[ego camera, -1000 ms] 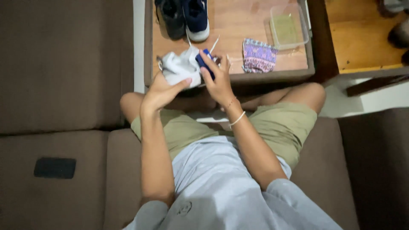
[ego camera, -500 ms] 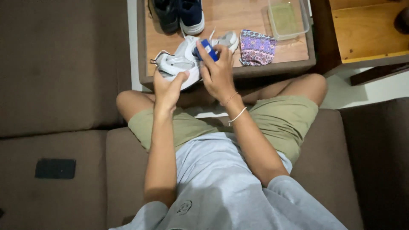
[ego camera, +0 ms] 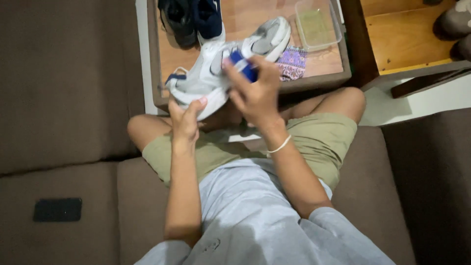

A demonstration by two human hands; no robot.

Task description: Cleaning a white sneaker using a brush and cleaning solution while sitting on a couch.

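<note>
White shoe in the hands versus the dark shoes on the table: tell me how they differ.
The white shoe is pale with grey panels; the dark shoes are black and navy. The white shoe is lifted, left hand under its sole; the dark shoes rest on the wooden table. All are sneakers.

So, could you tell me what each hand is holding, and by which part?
The left hand grips a white sneaker by its sole edge; the right hand pinches a small blue object at its lower end.
</note>
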